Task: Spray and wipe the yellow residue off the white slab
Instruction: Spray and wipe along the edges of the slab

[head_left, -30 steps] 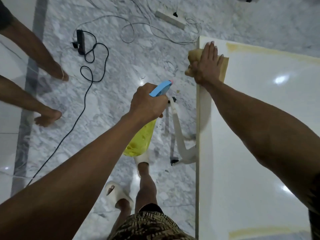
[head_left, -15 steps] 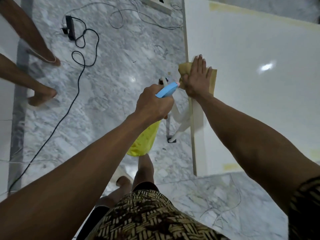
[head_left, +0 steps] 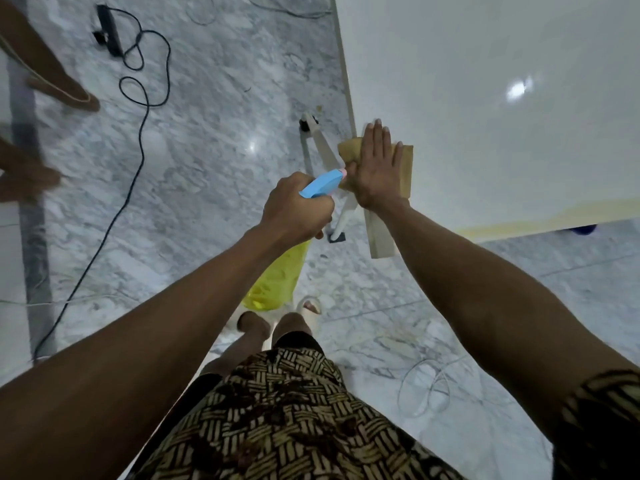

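Note:
The glossy white slab (head_left: 485,109) fills the upper right and rests on white legs. A yellow residue band (head_left: 540,220) runs along its near edge. My right hand (head_left: 379,171) lies flat, fingers together, pressing a tan cloth (head_left: 405,164) onto the slab's left edge. My left hand (head_left: 294,209) grips a spray bottle (head_left: 277,285) with a blue trigger head and yellow liquid, its nozzle pointing at the cloth beside my right hand.
Marble floor all around. A black cable (head_left: 131,161) and power adapter (head_left: 109,29) lie at upper left. Another person's bare feet (head_left: 62,88) stand at the left edge. The slab's white support leg (head_left: 325,154) stands below its edge. My feet (head_left: 273,323) are underneath.
My right hand slid the cloth along the slab's left edge toward its near corner. The view shifted, so the near yellow band now shows. The bottle stayed beside the cloth.

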`<action>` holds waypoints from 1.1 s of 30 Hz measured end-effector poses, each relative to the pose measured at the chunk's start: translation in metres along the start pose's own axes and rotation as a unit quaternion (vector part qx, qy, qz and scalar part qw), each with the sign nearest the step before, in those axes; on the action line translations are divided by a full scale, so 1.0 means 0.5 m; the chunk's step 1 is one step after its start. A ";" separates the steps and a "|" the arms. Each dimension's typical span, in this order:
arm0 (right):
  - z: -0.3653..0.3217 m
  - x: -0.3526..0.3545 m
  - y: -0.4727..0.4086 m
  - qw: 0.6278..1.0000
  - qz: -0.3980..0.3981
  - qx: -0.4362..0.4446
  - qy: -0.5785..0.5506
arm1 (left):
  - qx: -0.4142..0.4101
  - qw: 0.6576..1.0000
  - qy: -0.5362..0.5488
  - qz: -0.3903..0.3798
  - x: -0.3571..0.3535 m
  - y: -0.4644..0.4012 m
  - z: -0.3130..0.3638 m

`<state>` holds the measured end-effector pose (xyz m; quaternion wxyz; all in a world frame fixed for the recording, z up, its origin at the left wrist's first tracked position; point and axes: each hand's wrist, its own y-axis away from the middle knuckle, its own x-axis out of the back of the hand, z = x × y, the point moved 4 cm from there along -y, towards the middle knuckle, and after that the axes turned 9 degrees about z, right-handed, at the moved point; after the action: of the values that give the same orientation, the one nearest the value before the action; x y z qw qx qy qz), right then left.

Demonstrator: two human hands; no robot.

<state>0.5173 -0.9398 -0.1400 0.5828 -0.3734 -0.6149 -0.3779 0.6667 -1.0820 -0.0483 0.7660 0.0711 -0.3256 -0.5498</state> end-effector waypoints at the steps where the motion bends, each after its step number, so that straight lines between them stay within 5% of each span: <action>1: 0.002 -0.001 0.019 1.000 0.000 0.002 0.004 | -0.002 1.000 -0.004 0.001 -0.004 0.010 0.001; 19: 0.024 -0.024 0.308 0.994 -0.027 0.087 0.057 | -0.003 0.999 0.001 0.037 -0.138 0.197 0.013; 25: 0.093 0.008 0.391 0.979 -0.080 0.158 -0.105 | -0.017 0.998 0.012 0.061 -0.123 0.252 0.043; 28: 0.175 0.087 0.436 0.920 -0.167 -0.008 -0.354 | -0.026 0.997 0.027 0.067 -0.097 0.272 0.070; 30: 0.239 0.133 0.445 0.872 -0.133 -0.145 -0.449 | -0.039 0.997 0.023 0.069 -0.086 0.284 0.096; 33: 0.340 0.167 0.452 0.706 -0.107 -0.329 -0.618 | -0.059 0.996 0.024 0.068 -0.085 0.297 0.140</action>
<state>0.6432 -0.6869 -0.0556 -0.1315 -0.6230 -0.7100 -0.3008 0.7367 -0.9694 0.0576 0.8117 0.0167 -0.2787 -0.5131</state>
